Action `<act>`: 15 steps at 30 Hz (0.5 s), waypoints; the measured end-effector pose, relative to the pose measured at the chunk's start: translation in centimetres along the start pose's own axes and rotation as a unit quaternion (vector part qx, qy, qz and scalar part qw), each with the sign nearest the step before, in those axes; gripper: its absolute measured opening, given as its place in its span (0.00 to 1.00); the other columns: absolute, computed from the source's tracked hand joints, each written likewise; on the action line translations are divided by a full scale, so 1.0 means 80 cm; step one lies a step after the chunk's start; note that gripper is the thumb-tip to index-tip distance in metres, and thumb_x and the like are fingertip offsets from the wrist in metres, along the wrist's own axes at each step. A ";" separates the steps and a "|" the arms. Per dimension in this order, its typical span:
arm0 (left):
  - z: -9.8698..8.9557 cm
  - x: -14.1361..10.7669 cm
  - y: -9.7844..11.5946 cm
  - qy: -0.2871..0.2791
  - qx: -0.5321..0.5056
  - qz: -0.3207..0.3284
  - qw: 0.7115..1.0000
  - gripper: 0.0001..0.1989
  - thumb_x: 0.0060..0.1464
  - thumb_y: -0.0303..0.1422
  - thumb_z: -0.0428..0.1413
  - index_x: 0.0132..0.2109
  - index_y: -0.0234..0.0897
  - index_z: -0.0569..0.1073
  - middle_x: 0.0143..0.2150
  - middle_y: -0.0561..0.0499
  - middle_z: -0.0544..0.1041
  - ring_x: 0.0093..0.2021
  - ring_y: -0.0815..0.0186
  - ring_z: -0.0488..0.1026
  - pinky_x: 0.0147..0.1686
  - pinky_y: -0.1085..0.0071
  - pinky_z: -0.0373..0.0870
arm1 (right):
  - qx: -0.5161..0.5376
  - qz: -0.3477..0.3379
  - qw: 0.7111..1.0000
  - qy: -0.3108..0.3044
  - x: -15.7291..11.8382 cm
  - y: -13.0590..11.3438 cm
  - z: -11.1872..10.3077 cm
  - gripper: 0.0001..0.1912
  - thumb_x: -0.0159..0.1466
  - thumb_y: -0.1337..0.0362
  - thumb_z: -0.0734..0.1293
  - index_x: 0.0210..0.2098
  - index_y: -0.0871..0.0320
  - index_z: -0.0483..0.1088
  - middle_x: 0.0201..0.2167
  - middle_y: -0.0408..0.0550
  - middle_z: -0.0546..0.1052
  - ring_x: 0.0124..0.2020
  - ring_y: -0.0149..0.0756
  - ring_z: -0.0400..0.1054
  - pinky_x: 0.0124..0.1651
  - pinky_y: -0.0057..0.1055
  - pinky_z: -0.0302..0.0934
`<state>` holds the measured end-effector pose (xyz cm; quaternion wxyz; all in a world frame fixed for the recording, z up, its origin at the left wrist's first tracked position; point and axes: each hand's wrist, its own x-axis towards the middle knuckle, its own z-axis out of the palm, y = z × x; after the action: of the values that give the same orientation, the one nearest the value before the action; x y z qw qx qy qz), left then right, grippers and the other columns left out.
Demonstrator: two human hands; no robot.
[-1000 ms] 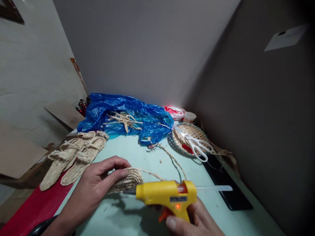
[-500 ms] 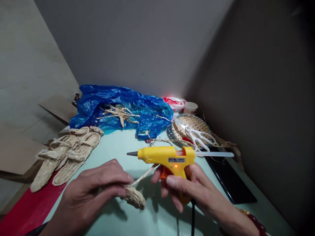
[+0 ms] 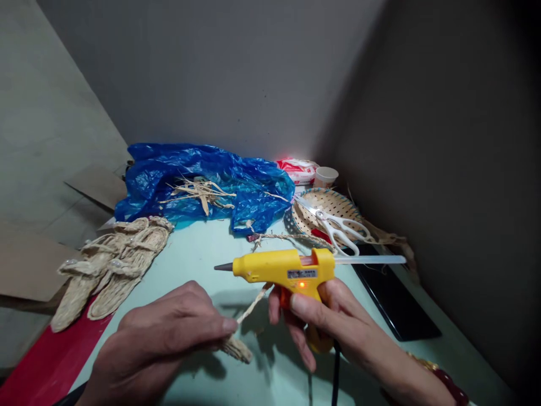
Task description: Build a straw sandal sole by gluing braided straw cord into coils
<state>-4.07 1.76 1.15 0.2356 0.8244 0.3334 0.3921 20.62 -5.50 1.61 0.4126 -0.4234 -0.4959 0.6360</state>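
right hand (image 3: pixel 333 327) clamped on yellow glue gun (image 3: pixel 283 269) at frame centre; left hand (image 3: pixel 164 341) lower left, pinched on woven straw piece (image 3: pixel 237 349), probably a sole, mostly hidden.

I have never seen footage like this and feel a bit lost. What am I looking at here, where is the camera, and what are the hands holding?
The picture comes from a camera worn on a person's head, looking down at their own two bare hands; no machine is involved. The right hand grips a yellow hot glue gun, its small light lit and its nozzle pointing left. The left hand pinches a small woven straw piece with a braided cord running up from it. On the pale green table lie a pair of woven straw sandals, a blue plastic bag with loose straw on it, and a woven basket tray carrying white scissors. A small cup stands by the wall.
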 end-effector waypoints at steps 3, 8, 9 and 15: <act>0.004 0.000 0.002 -0.011 0.001 0.011 1.000 0.17 0.54 0.52 0.61 0.46 0.54 0.83 0.31 0.47 0.84 0.38 0.50 0.81 0.37 0.56 0.81 | 0.007 -0.007 1.000 -0.004 0.005 0.002 0.001 0.21 0.72 0.48 0.62 0.41 0.61 0.73 0.18 0.38 0.68 0.19 0.24 0.60 0.25 0.23 0.49; 0.006 -0.003 0.003 -0.029 0.000 0.021 0.999 0.16 0.55 0.50 0.61 0.48 0.54 0.83 0.31 0.48 0.84 0.37 0.52 0.81 0.36 0.59 0.80 | 0.022 -0.020 1.000 -0.002 0.007 0.003 0.000 0.21 0.72 0.48 0.62 0.41 0.62 0.73 0.19 0.38 0.68 0.19 0.24 0.62 0.25 0.22 0.50; 0.004 -0.004 0.002 -0.032 -0.002 0.025 0.999 0.16 0.56 0.49 0.61 0.48 0.54 0.83 0.31 0.48 0.84 0.36 0.53 0.81 0.36 0.59 0.80 | 0.023 -0.021 1.000 0.001 0.004 0.000 -0.001 0.22 0.72 0.47 0.63 0.41 0.61 0.73 0.19 0.38 0.68 0.18 0.24 0.62 0.24 0.22 0.50; -0.017 -0.012 -0.005 -0.051 -0.035 0.092 0.994 0.14 0.63 0.36 0.59 0.54 0.55 0.80 0.37 0.54 0.85 0.37 0.62 0.80 0.39 0.69 0.77 | -0.015 -0.001 1.000 0.023 -0.034 -0.022 -0.014 0.24 0.70 0.44 0.64 0.39 0.58 0.77 0.16 0.38 0.64 0.18 0.26 0.58 0.23 0.25 0.53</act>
<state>-5.74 1.52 1.22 0.2440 0.8616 0.2293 0.3815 22.65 -7.48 3.54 0.4182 -0.4436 -0.4961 0.6182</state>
